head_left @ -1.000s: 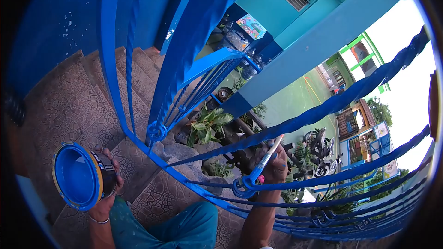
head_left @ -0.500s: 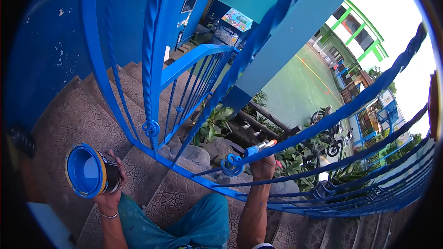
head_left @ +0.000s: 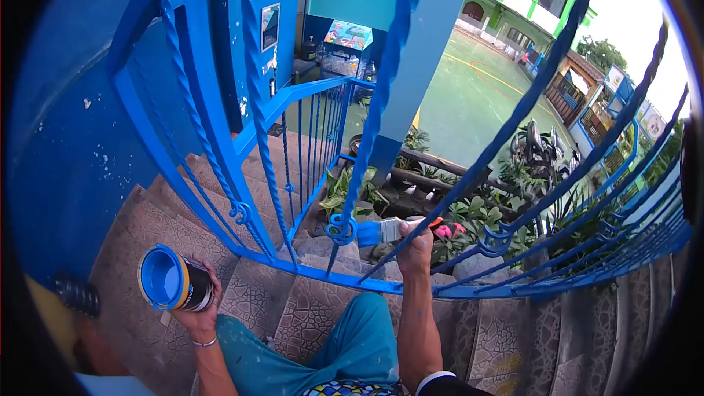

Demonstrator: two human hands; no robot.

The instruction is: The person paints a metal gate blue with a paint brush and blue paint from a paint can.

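My left hand [head_left: 205, 314] is wrapped round a paint can [head_left: 197, 286] of blue paint, its open top tilted toward me. In my right hand [head_left: 416, 248] is a paintbrush [head_left: 378, 232], gripped near its metal band, with blue bristles pointing left. The bristle tips are right at a curled scroll ornament [head_left: 341, 229] on a twisted bar of the blue railing [head_left: 323, 273]. Another twisted bar passes in front of my right fingers and partly hides them. Both hands are above my knees, the can on the left and the brush at the railing.
Patterned stone steps [head_left: 132, 249] curve down around me. A blue wall [head_left: 66, 147] with chipped paint rises at left. Beyond the railing are leafy plants [head_left: 477, 213], rocks, a pillar [head_left: 425, 51] and a green court [head_left: 469, 95]. A dark ridged object [head_left: 77, 298] lies at lower left.
The view has turned, and the railing bars stand more upright in it. My right hand has brought the bristles round to the scroll's right side. The can stays in my left hand.
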